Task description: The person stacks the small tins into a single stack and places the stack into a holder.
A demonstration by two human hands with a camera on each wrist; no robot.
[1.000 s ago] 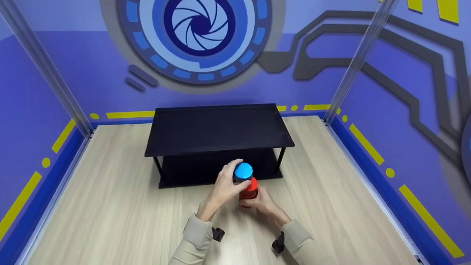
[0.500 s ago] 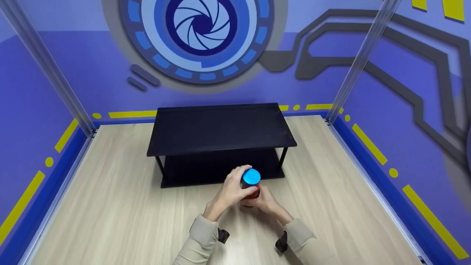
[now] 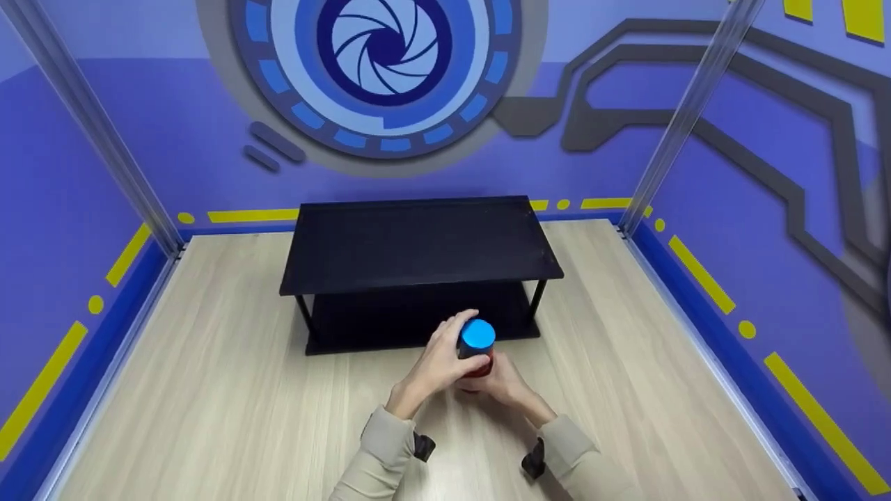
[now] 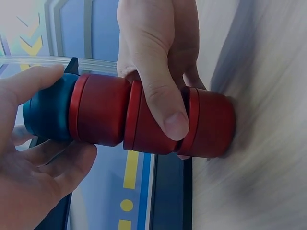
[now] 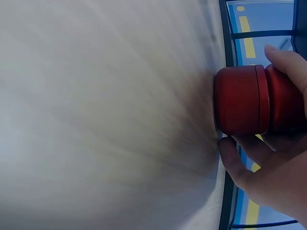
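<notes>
A column of small round tins stands upright on the table: three red tins (image 4: 99, 110) with a blue tin (image 3: 478, 334) on top. My left hand (image 3: 435, 362) grips the blue tin between thumb and fingers, its underside meeting the uppermost red tin in the left wrist view. Lower down, my right hand (image 3: 507, 384) holds the red part of the column, the thumb lying across the middle red tin (image 4: 146, 127). In the right wrist view, the bottom red tin (image 5: 240, 100) rests on the tabletop with fingers beside it. From the head, most red is hidden behind the left hand and blue tin.
Just behind the hands is a black two-tier shelf (image 3: 424, 243) on thin posts; its lower board (image 3: 376, 334) lies close to the tins. Patterned blue-purple walls (image 3: 445, 170) enclose the wooden table (image 3: 230, 390) at the back and both sides.
My left hand has brought the blue tin slightly right and nearer, from beside the red column's top to squarely over it. The right hand keeps its hold, nearly still.
</notes>
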